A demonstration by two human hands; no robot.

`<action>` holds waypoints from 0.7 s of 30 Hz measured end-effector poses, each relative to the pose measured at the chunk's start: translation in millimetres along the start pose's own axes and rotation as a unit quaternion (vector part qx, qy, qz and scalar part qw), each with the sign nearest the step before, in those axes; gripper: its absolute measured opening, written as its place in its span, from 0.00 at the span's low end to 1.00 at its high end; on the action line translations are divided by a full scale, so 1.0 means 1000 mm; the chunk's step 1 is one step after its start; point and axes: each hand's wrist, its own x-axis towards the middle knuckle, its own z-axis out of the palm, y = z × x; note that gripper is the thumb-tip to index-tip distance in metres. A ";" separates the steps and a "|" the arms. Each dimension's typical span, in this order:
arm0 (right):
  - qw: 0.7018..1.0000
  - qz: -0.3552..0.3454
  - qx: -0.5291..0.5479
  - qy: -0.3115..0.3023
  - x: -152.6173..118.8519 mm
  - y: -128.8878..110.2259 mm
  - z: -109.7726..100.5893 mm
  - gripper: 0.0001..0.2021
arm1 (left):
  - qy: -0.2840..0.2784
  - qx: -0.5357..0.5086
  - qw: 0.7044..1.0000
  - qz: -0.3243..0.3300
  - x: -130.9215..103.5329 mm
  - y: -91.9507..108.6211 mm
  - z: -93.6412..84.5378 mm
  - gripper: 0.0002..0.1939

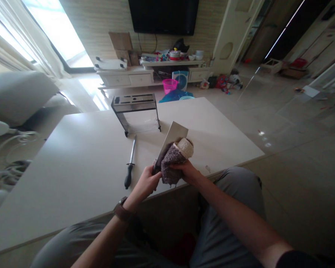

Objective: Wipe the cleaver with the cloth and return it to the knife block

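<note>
My left hand is closed round the dark handle of a cleaver, whose broad blade points up and away above the table. A purple-grey and beige cloth lies against the blade, gripped by my right hand, its fingers partly hidden in the folds. Left of my hands, a sharpening steel with a black handle rests on the white table. Farther back on the table stands a metal knife rack with a slotted top.
A small clear scrap lies near the table's front edge, to the right. Beyond the table are a pink basket, a blue bag and a white cabinet loaded with objects. A grey sofa stands at the left.
</note>
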 end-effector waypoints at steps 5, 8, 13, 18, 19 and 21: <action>1.000 0.009 -0.012 0.000 0.000 -0.002 -0.001 0.27 | -0.008 -0.010 1.000 0.004 0.000 -0.001 0.002 0.11; 0.999 -0.001 -0.038 0.001 0.000 -0.003 -0.001 0.28 | -0.008 -0.017 1.000 0.001 0.000 -0.001 0.002 0.12; 0.992 -0.050 -0.113 0.003 0.001 -0.007 -0.003 0.31 | -0.005 -0.006 1.000 -0.014 0.002 -0.004 -0.002 0.15; 0.981 -0.075 -0.179 -0.019 0.001 -0.024 -0.007 0.32 | -0.005 -0.010 1.000 -0.015 0.004 -0.002 -0.006 0.16; 0.977 -0.082 -0.194 -0.030 0.001 -0.029 -0.008 0.31 | -0.002 -0.009 1.000 -0.012 0.005 -0.001 -0.007 0.15; 0.968 -0.104 -0.226 -0.045 0.001 -0.038 -0.010 0.30 | 0.012 -0.002 1.000 -0.002 0.005 0.002 -0.012 0.15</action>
